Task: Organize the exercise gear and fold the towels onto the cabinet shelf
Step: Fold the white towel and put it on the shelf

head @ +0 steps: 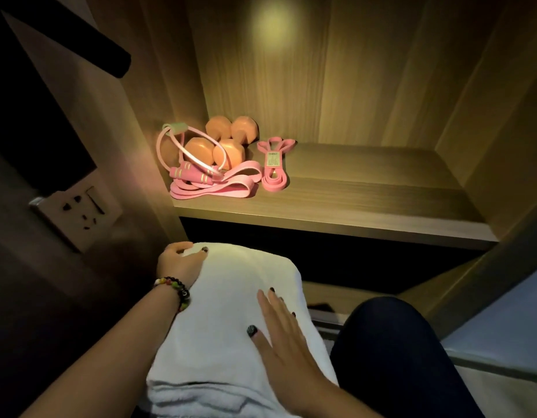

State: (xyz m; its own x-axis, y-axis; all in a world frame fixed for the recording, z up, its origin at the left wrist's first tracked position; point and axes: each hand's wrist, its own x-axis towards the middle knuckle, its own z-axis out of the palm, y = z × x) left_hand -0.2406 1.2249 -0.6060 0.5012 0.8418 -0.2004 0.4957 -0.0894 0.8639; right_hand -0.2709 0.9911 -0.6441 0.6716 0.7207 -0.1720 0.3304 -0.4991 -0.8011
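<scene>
A folded white towel (231, 297) lies in front of me, below the cabinet shelf (366, 200). My left hand (181, 262) grips the towel's far left corner, fingers curled over its edge. Flat on the towel's top lies my right hand (279, 333), fingers straight. At the shelf's left end lie two orange dumbbells (228, 140), a pink jump rope (188, 170) with a looped cord, a wide pink resistance band (228, 185) and a narrower bundled pink band (274, 170).
The shelf's right half is bare wood. A wall socket (80, 209) sits on the left wall. My dark-clothed knee (396, 351) is to the right of the towel, by a pale surface (502, 333). A dark opening lies under the shelf.
</scene>
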